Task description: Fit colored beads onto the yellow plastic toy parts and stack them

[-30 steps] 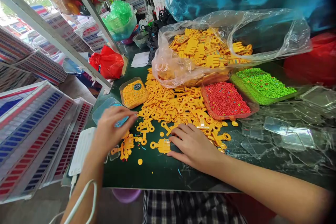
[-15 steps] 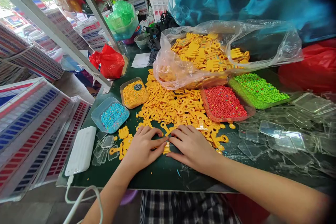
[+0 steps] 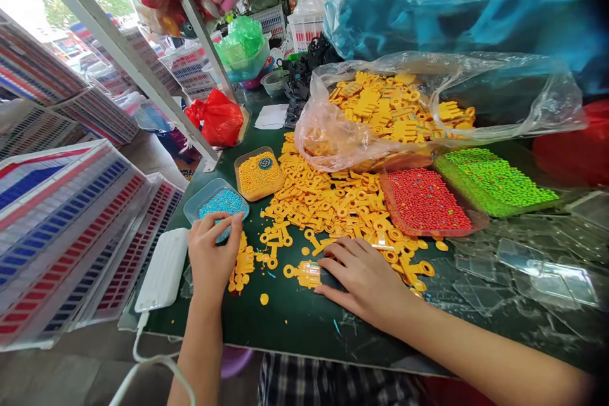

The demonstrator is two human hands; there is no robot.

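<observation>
My left hand [image 3: 212,254] sits at the near edge of a transparent tray of blue beads [image 3: 196,204], its fingertips bunched over the beads. Whether it holds any is too small to tell. My right hand [image 3: 366,280] lies flat on the dark green table top [image 3: 285,317], fingers against a yellow plastic bead-frame piece [image 3: 307,274]. A large heap of similar yellow pieces [image 3: 333,209] spreads above both hands. Other yellow pieces [image 3: 243,263] lie just right of my left wrist.
Trays of orange [image 3: 259,174], red [image 3: 423,203] and green beads [image 3: 492,183] stand beyond the heap, below a plastic bag of yellow pieces [image 3: 394,115]. Transparent plastic sheets [image 3: 537,276] lie right. A white power bank [image 3: 164,269] and patterned boards [image 3: 71,228] lie left.
My left hand has moved away from the yellow piece, up and left to the blue bead tray. My right hand stays on the piece. The whole view has shifted slightly.
</observation>
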